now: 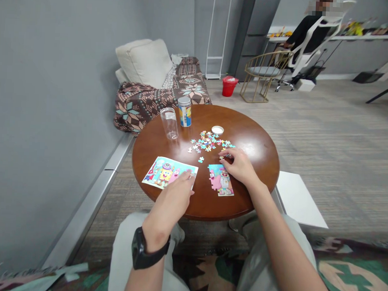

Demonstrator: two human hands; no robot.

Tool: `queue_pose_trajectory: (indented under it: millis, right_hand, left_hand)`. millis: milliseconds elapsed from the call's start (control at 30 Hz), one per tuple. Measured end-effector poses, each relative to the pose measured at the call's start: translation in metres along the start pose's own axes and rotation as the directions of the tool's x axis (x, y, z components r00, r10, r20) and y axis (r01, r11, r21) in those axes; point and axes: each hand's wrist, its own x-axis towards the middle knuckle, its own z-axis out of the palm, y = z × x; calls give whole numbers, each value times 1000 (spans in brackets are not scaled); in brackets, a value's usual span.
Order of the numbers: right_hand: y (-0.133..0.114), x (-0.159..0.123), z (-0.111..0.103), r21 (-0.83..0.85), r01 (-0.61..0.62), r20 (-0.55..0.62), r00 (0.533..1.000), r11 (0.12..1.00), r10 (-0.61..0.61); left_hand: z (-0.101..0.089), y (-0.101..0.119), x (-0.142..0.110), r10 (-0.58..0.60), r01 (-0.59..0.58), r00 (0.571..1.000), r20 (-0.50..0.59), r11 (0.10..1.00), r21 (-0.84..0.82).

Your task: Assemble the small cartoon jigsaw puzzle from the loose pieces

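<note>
My left hand point(175, 194) lies over the right part of a printed picture card point(157, 172) with cartoon figures, index finger stretched out onto it. The other fingers of that hand are partly hidden. On the right, a partly joined jigsaw puzzle point(223, 185) shows a pink figure and a brown one on blue. Just above its top edge, my right hand point(238, 164) has thumb and index finger closed around a small puzzle piece point(221, 157). Beyond that hand lies a heap of loose puzzle pieces point(208, 142), with one stray piece point(201, 159) nearer to me.
On the round wooden table point(255, 135) stand a clear plastic jar point(169, 124) and a tin with a cartoon label point(184, 113). A round lid point(217, 130) lies behind the pieces. Farther off are a covered sofa point(184, 83), a red bin point(229, 86) and a seated person point(306, 32).
</note>
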Motion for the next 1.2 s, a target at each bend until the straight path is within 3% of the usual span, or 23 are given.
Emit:
queue_pose_trajectory:
  millis: [233, 400, 533, 633, 833, 1200]
  right_hand:
    - [3, 2, 1, 86, -55, -11, 998, 995, 56]
    - [-10, -2, -9, 232, -78, -21, 996, 970, 85]
    - [-24, -19, -18, 454, -47, 23, 999, 890, 41]
    - [-29, -30, -18, 504, -23, 21, 1000, 863, 15]
    - [-25, -32, -11, 629, -157, 150, 986, 762, 79]
    - [-34, -31, -15, 639, -146, 205, 979, 755, 16]
  left_hand:
    - [-4, 12, 17, -42, 43, 998, -48, 999, 25]
    - [2, 14, 28, 34, -59, 989, -143, 984, -171]
    - [15, 10, 36, -15, -60, 975, -222, 944, -326]
    - [22, 6, 39, -51, -42, 971, -234, 926, -374]
    - [19, 10, 34, 41, -109, 974, -224, 947, -303]
    - [17, 14, 30, 194, -227, 950, -245, 967, -114]
